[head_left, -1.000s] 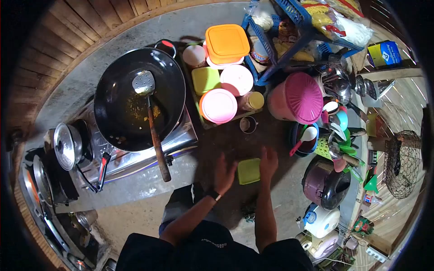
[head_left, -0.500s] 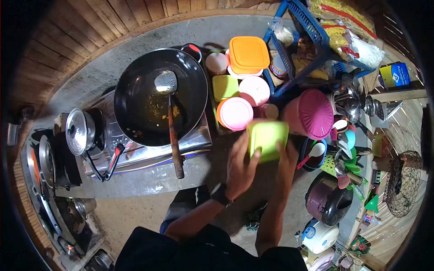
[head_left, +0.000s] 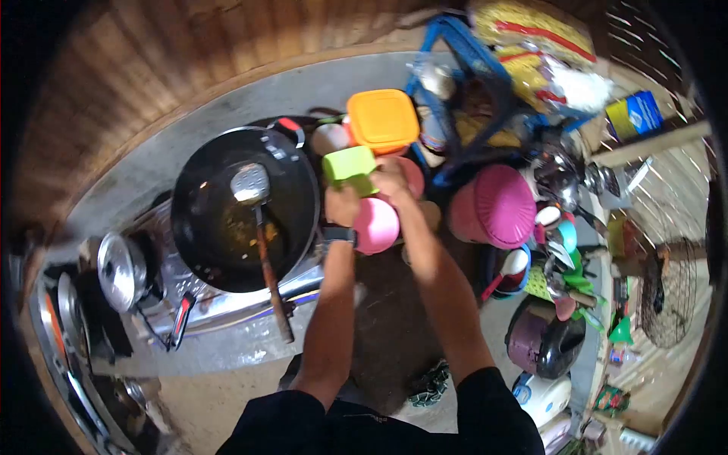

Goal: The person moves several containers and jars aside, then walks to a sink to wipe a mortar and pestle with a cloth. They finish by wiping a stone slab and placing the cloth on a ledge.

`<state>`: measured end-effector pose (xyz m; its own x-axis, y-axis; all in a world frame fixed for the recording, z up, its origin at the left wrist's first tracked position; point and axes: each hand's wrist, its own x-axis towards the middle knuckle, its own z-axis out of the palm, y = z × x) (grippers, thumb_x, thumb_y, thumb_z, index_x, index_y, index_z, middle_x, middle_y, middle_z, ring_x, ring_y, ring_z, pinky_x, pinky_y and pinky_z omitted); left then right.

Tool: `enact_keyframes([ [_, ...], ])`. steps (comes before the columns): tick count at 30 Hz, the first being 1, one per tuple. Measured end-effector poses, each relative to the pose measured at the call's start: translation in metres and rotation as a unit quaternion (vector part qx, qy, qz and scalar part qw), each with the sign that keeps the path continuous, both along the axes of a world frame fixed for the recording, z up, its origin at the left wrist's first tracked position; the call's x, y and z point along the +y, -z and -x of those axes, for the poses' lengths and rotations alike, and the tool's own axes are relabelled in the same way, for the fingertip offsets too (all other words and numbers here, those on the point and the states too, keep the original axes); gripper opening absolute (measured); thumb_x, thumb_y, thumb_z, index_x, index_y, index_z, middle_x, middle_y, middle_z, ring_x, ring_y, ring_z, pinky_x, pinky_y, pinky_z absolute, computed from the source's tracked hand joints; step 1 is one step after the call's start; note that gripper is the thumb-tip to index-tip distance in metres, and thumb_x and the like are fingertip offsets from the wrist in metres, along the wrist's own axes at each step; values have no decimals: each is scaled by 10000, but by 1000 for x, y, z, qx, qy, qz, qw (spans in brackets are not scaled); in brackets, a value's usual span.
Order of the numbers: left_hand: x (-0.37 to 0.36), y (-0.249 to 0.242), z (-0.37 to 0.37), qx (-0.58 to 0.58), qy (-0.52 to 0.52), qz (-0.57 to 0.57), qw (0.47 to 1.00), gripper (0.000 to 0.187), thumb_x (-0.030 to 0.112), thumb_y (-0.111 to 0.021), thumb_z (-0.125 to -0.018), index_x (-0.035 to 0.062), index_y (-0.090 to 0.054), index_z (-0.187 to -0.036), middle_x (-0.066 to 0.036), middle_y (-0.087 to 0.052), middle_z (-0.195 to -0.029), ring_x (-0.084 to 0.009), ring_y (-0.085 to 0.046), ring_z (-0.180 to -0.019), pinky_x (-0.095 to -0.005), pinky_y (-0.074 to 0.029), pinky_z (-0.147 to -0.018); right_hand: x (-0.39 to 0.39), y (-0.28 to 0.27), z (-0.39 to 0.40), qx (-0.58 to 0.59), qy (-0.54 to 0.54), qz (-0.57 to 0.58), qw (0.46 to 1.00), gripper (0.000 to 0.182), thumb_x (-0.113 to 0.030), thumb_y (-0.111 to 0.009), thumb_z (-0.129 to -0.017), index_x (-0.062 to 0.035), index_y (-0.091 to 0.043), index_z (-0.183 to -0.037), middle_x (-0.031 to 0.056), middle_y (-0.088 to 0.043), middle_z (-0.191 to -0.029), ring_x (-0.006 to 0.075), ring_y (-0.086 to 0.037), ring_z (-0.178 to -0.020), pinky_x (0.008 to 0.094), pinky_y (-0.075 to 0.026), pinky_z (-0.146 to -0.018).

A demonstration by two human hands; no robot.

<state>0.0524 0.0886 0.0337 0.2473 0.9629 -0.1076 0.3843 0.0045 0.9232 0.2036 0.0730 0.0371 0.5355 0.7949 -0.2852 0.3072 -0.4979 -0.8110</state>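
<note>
Both my hands reach out over a cluster of food containers on the counter. A lime-green lidded container (head_left: 349,162) is between them, above the spot where another green one stood. My left hand (head_left: 343,203) grips its near side, the fingers partly hidden beneath. At its right corner is my right hand (head_left: 390,179), fingers curled against the edge. Close by the wrists sits a round tub with a pink lid (head_left: 377,226). A second pink lid (head_left: 412,176) shows past the right hand, and an orange-lidded box (head_left: 383,120) stands just behind.
A large black wok (head_left: 220,250) with a slotted turner (head_left: 254,186) in it rests on the stove to the left. On the right are a pink lidded bucket (head_left: 500,205), a blue plastic rack (head_left: 447,38) and a dark rice cooker (head_left: 546,337). A lidded pan (head_left: 121,273) stands far left.
My hands have carried the green container forward and left, from near the counter's front into the cluster. The other green container is now hidden. The camera view has shifted.
</note>
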Motion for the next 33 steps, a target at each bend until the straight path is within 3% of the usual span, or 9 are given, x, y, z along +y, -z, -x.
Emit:
enact_keyframes([
  [4, 15, 88, 2, -26, -10, -54, 998, 374, 333, -523, -897, -19, -610, -986, -215, -634, -754, -408, -605, -683, -481, -476, -638, 5, -18, 12, -79, 40, 43, 995, 153, -112, -651, -696, -37, -727, -805, 267, -668, -798, 361, -696, -832, 471, -532, -753],
  [7, 19, 80, -9, -94, -48, -58, 993, 308, 257, -515, -885, -36, -594, -934, -185, -594, -709, -300, -594, -636, -439, -462, -582, 3, -20, 27, -196, 105, 2, 975, 198, -114, -727, -719, -2, -689, -878, 239, -684, -848, 407, -677, -838, 486, -534, -767],
  [9, 20, 75, 6, 5, 80, -59, 995, 337, 274, -534, -905, -54, -598, -948, -240, -637, -782, -393, -628, -705, -477, -472, -620, -16, -48, 35, -198, 126, -28, 972, 210, -114, -717, -772, 12, -671, -934, 258, -672, -843, 423, -668, -846, 483, -532, -766],
  [11, -38, -42, -6, 166, -67, -24, 984, 690, 421, -503, -958, -104, -368, -1385, -342, -570, -1198, -483, -574, -1059, -519, -456, -902, -53, -69, 43, -197, 194, -230, 933, 150, -98, -678, -814, 10, -665, -918, 230, -685, -872, 396, -676, -831, 457, -527, -733],
  [13, -83, -75, -6, 38, -53, -269, 961, 630, 326, -514, -984, -68, -333, -1442, -318, -459, -1361, -455, -433, -1258, -493, -321, -1071, -110, -69, 47, -181, 294, -312, 885, 197, -85, -665, -813, -2, -663, -992, 191, -686, -863, 341, -682, -800, 396, -532, -739],
  [17, -191, -93, -41, -172, 245, 32, 954, 581, 246, -573, -966, -68, -384, -1416, -229, -514, -1345, -278, -528, -1222, -389, -381, -1049, -243, -12, 14, -104, 563, -300, 763, 311, -138, -661, -904, -3, -609, -1179, 71, -649, -1015, 166, -631, -840, 296, -533, -730],
  [19, -223, -82, -86, -236, 234, 230, 915, 610, 313, -593, -967, -68, -403, -1403, -233, -478, -1390, -256, -529, -1212, -369, -404, -1019, -273, -30, -7, 75, 615, -305, 723, 382, -176, -661, -921, -20, -566, -1256, 62, -629, -1052, 163, -618, -858, 288, -534, -729],
  [28, -216, -2, -190, -348, 228, 226, 881, 398, 307, -635, -966, 84, -551, -1284, 35, -629, -940, -68, -540, -722, -233, -454, -630, -283, -24, -85, 211, 509, -400, 732, 475, -236, -678, -932, -74, -519, -1349, 18, -607, -1175, 136, -601, -966, 292, -545, -770],
  [33, -225, -20, -188, -341, 203, 252, 883, 352, 241, -622, -977, 49, -566, -1267, 5, -633, -1035, -88, -560, -843, -256, -472, -751, -292, -53, -82, 234, 513, -387, 729, 441, -199, -668, -932, -38, -539, -1322, 42, -628, -1142, 145, -615, -954, 282, -539, -794],
])
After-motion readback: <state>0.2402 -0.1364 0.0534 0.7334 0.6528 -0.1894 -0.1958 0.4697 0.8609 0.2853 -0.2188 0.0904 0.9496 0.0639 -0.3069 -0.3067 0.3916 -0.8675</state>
